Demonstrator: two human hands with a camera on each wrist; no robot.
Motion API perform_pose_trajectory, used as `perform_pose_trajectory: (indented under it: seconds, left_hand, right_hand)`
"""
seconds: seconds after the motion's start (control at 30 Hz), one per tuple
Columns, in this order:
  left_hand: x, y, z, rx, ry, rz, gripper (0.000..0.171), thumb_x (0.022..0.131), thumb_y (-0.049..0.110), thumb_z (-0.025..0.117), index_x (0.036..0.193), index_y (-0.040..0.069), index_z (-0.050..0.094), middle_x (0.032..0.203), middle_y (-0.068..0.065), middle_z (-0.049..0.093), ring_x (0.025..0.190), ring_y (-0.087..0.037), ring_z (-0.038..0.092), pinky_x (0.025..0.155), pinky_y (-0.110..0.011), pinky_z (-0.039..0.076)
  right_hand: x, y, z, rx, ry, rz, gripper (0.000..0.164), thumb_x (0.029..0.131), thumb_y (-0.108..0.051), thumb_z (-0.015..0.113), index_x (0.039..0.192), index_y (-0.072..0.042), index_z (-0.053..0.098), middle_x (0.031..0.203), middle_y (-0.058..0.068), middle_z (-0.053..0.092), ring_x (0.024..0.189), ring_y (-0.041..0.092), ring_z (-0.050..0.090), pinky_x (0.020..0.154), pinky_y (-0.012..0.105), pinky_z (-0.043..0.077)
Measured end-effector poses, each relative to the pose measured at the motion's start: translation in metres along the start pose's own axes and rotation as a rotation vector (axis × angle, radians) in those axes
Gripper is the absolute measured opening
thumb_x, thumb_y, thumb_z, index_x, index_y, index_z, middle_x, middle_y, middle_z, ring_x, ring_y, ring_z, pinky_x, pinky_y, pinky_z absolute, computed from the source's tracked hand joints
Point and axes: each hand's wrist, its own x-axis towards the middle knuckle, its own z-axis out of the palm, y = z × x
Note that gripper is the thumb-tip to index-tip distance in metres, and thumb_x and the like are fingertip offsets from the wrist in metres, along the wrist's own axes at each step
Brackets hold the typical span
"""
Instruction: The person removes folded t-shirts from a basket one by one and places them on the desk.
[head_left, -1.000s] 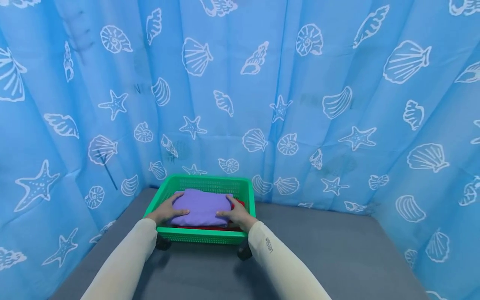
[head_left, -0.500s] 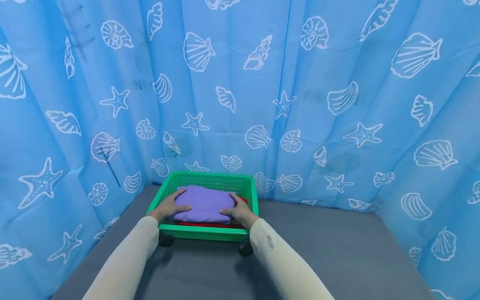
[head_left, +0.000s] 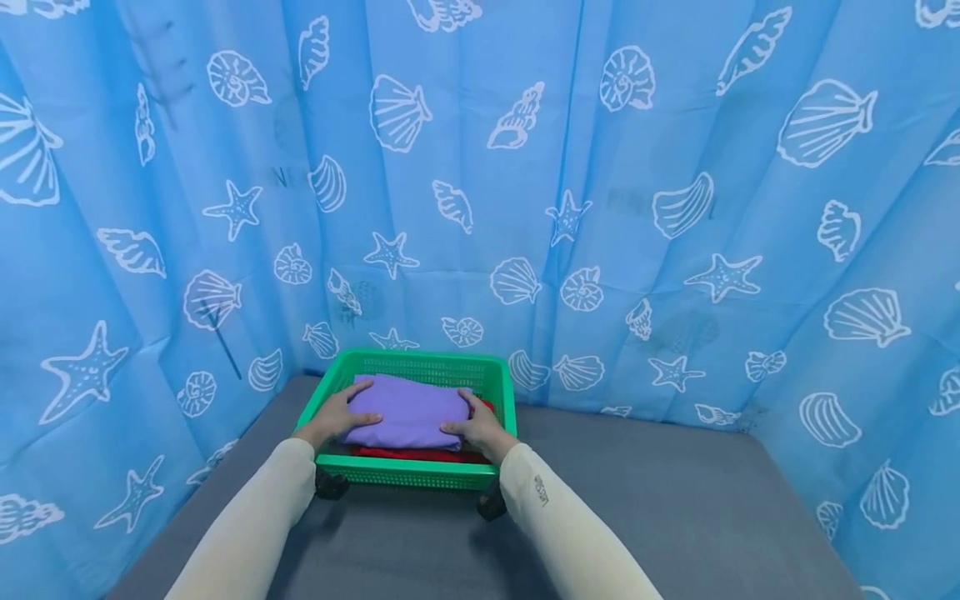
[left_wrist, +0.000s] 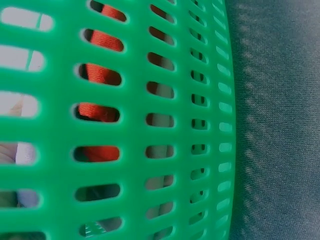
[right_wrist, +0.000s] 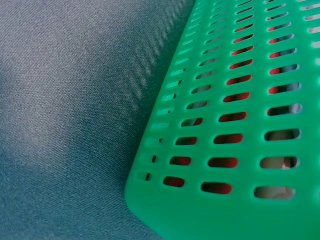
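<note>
A folded purple cloth (head_left: 412,411) sits inside a green plastic basket (head_left: 408,476), over red fabric (head_left: 420,454) that shows along its front and right edges. My left hand (head_left: 336,419) holds the cloth's left side, thumb across the top and forefinger at the back corner. On the opposite side my right hand (head_left: 482,427) grips it the same way. The lower fingers of both hands are hidden. Through the slots of the basket wall (left_wrist: 135,120), the left wrist view shows red fabric (left_wrist: 106,41); the right wrist view shows more red fabric (right_wrist: 222,162).
The basket stands towards the back left of a grey cloth-covered surface (head_left: 645,500). Blue curtains (head_left: 465,208) printed with white shells and starfish hang behind and at both sides. Dark wrist-camera mounts (head_left: 491,497) sit just before the basket's front wall.
Both hands keep their hold on the purple cloth. The cloth has shifted slightly towards the back of the basket, with a little more red fabric showing in front. The head view has moved slightly.
</note>
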Motion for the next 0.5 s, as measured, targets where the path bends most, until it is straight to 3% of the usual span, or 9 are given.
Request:
perform_pose_trajectory:
  seconds: [0.5]
  left_hand:
    - [-0.0031, 0.0059, -0.0055, -0.055, 0.0, -0.019, 0.081, 0.089, 0.034, 0.074, 0.155, 0.013, 0.032, 0.157, -0.031, 0.02, 0.144, -0.05, 0.019, 0.112, -0.064, 0.025]
  right_hand:
    - [-0.003, -0.0027, -0.0017, -0.025, 0.015, -0.019, 0.084, 0.087, -0.002, 0.073, 0.156, -0.015, 0.027, 0.153, 0.028, 0.034, 0.115, 0.035, 0.06, 0.077, 0.04, 0.059]
